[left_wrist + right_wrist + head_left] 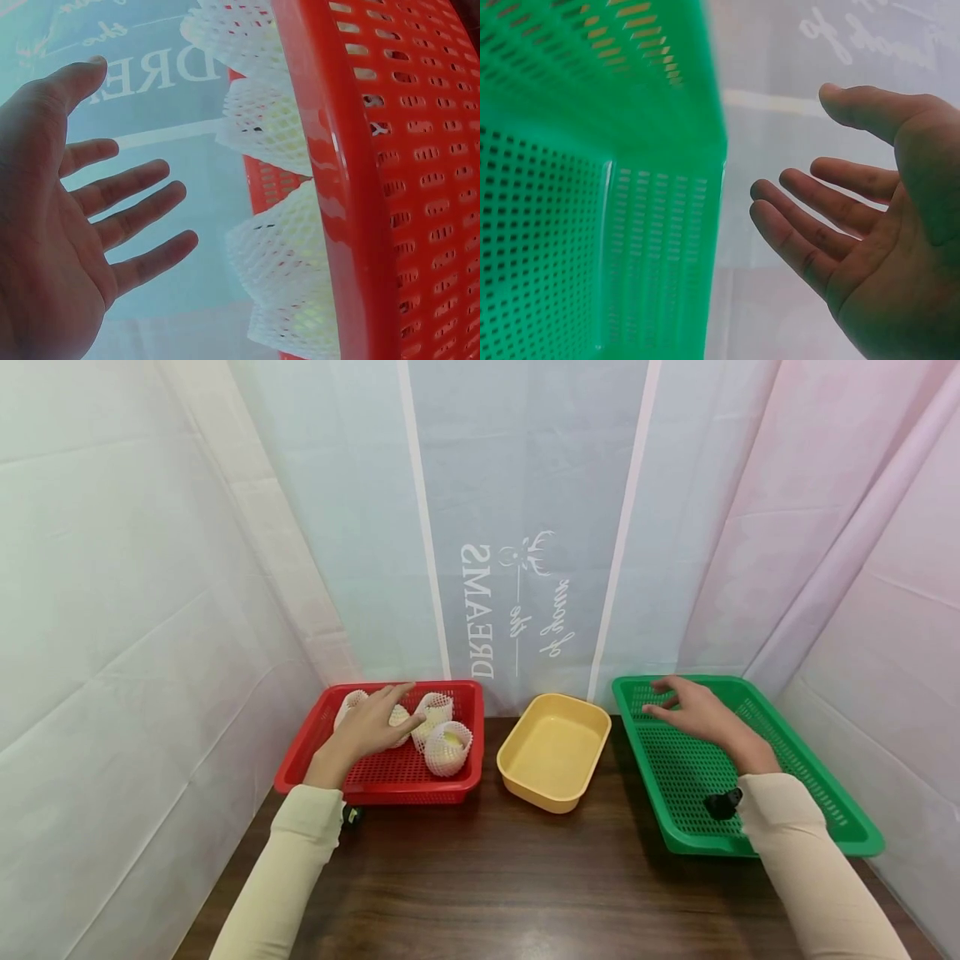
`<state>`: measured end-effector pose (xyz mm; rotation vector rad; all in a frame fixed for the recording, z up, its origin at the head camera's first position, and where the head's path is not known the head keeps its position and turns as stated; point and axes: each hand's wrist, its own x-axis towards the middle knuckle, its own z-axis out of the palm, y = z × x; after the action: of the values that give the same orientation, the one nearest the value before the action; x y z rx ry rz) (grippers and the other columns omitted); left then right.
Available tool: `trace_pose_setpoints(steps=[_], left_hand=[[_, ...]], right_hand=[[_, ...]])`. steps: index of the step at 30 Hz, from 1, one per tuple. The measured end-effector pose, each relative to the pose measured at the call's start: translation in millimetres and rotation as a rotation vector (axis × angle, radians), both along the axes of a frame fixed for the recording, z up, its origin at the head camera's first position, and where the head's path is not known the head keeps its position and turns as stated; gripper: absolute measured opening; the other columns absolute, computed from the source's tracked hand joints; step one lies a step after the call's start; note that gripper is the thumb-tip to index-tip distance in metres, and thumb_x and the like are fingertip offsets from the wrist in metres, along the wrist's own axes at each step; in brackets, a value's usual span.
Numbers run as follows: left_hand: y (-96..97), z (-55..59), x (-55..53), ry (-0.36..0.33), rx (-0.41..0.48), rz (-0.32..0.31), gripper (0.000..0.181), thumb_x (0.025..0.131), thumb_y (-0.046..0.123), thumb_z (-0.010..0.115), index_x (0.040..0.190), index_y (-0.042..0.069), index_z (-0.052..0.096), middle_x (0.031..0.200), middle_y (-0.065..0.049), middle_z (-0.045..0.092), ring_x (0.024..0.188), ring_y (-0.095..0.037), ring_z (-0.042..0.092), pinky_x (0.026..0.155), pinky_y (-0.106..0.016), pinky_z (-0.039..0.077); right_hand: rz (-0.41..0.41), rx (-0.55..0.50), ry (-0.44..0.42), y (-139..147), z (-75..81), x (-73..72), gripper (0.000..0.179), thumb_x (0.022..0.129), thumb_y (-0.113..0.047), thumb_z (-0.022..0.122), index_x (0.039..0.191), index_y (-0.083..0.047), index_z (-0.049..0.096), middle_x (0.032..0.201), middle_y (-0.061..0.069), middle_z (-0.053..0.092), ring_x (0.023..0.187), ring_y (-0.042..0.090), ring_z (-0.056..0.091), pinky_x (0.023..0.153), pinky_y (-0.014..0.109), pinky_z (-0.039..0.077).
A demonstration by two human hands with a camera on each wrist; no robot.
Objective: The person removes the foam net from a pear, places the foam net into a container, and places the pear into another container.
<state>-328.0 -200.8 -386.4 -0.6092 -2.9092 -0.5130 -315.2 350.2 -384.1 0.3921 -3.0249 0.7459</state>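
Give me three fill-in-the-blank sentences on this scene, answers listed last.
1. The pale round fruits in white foam netting lie in the ____ perforated plastic basket.
2. The person's ____ hand is nearest the green perforated plastic basket.
3. The yellow rectangular plastic tub stands ____ the two baskets.

Missing words: red; right; between.

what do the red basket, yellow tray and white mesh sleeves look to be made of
Red basket: probably moulded plastic, glossy; its rim catches bright highlights and its wall has evenly spaced slots.
Yellow tray: likely plastic, smooth with a soft sheen, one even colour; coated metal can't be ruled out.
White mesh sleeves: seemingly foam netting, matte; the open lattice flares at its edges.
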Motion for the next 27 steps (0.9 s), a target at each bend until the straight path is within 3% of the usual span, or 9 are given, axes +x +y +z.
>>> trace_pose_setpoints(steps=[13, 27], left_hand=[[6.8, -4.8, 7.3, 0.016, 0.021, -0.03, 0.072, 0.101, 0.056, 0.064, 0.159, 0.016, 0.048, 0.155, -0.012, 0.057, 0.143, -0.036, 0.054, 0.115, -0.06, 0.046], [16.6, -11.4, 9.4, -0.001, 0.08, -0.048, 0.07, 0.101, 0.054, 0.065, 0.159, 0.019, 0.048, 0.153, -0.011, 0.058, 0.13, -0.033, 0.063, 0.107, -0.058, 0.053]], right_hand=[[0.032, -0.044, 0.035, -44.2, 9.9, 6.2, 0.062, 0.108, -0.037, 0.064, 0.151, 0.006, 0.05, 0.147, 0.033, 0.057, 0.123, 0.048, 0.064, 0.094, 0.059, 0.058], [0.063, -0.09, 0.029, -83.2, 2.2, 0.6, 0.062, 0.107, -0.041, 0.064, 0.149, 0.002, 0.053, 0.141, 0.027, 0.062, 0.124, 0.044, 0.065, 0.093, 0.055, 0.06]])
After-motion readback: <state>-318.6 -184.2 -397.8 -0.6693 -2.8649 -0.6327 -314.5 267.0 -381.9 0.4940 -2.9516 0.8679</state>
